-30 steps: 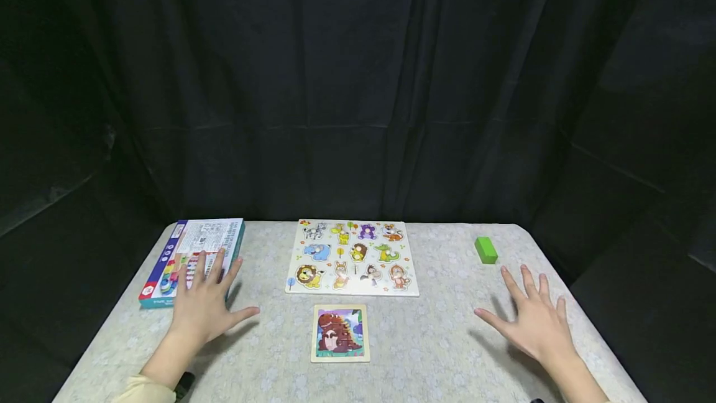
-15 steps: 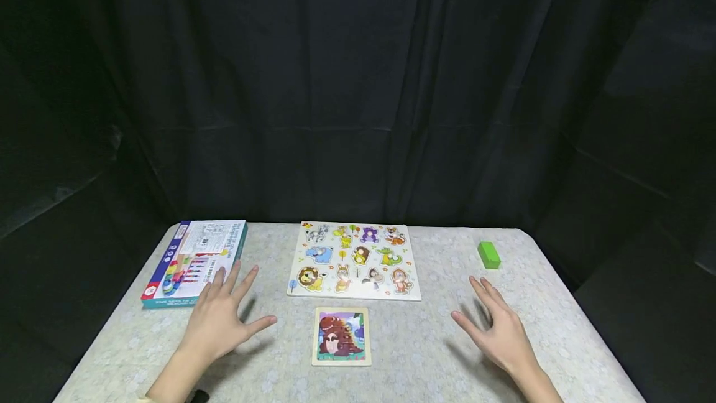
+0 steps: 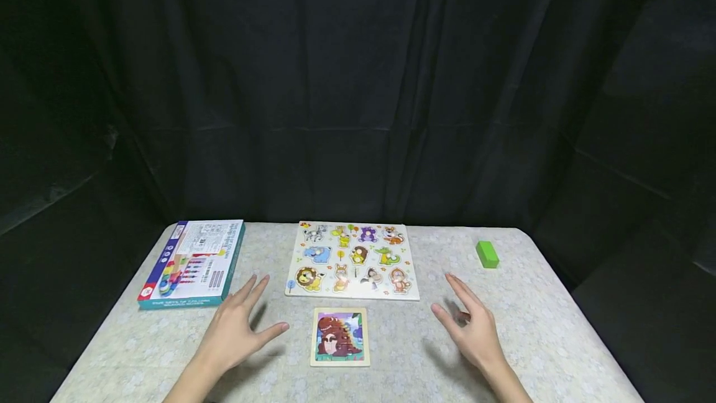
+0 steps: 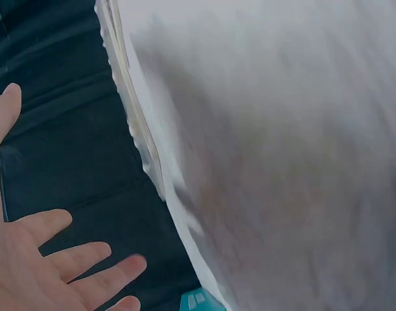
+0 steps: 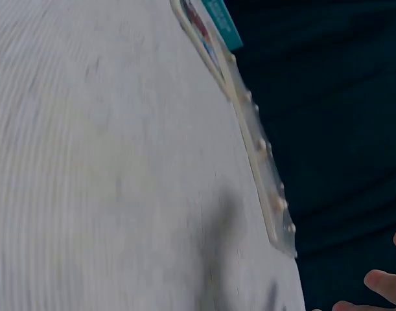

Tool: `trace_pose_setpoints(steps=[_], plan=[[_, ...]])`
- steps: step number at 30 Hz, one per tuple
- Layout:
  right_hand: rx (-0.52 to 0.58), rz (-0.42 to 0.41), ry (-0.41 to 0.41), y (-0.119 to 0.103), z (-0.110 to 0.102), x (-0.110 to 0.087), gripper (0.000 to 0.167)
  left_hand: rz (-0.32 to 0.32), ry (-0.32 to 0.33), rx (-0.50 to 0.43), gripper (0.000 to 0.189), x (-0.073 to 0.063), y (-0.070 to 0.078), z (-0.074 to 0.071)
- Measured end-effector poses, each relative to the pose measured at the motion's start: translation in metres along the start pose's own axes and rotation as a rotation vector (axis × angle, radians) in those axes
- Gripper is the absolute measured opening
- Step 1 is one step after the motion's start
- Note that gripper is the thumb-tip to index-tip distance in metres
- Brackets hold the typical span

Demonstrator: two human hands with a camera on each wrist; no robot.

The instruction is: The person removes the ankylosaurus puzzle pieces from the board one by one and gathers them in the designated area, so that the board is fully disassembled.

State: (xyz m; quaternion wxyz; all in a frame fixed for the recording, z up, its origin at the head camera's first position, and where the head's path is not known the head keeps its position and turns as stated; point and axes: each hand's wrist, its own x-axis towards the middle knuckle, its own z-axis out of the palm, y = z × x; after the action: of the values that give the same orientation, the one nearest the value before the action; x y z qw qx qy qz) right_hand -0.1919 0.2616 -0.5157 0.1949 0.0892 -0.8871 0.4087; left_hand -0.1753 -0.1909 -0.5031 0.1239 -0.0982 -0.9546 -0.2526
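Observation:
A small square dinosaur picture puzzle [image 3: 340, 337] in a pale frame lies on the table between the hands. To its left, my left hand [image 3: 234, 327] hovers with spread fingers and holds nothing; its shadow falls on the cloth. My right hand [image 3: 472, 328] hovers to the puzzle's right, thumb apart from the extended index finger, nothing in its grasp. Behind the small puzzle lies a white animal peg puzzle board [image 3: 352, 260]. In the left wrist view the fingers [image 4: 94, 275] are spread in the air. Only fingertips [image 5: 385, 285] of the right hand show in the right wrist view.
A flat teal-edged toy box [image 3: 192, 266] lies at the back left, just beyond the left hand. At the back right stands a green block [image 3: 487, 254]. The table [image 3: 414, 353] has a patterned pale cloth. Black curtains [image 3: 358, 92] enclose its back and sides.
Both hands have moved inward, toward the small puzzle. The left hand has left its place over the toy box, and the right fingers have drawn closer together. The objects have stayed where they were.

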Motion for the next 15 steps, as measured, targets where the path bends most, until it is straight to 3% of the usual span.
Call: trace_pose_setpoints(steps=[6,15], plan=[[0.127,0.011,-0.015,-0.011,0.016,0.000,0.062,-0.037,-0.015,-0.126,0.096,-0.001,0.006,0.003],[0.184,0.037,-0.075,-0.025,0.042,0.001,0.059,-0.114,-0.086,-0.396,0.089,-0.001,0.018,0.020]])
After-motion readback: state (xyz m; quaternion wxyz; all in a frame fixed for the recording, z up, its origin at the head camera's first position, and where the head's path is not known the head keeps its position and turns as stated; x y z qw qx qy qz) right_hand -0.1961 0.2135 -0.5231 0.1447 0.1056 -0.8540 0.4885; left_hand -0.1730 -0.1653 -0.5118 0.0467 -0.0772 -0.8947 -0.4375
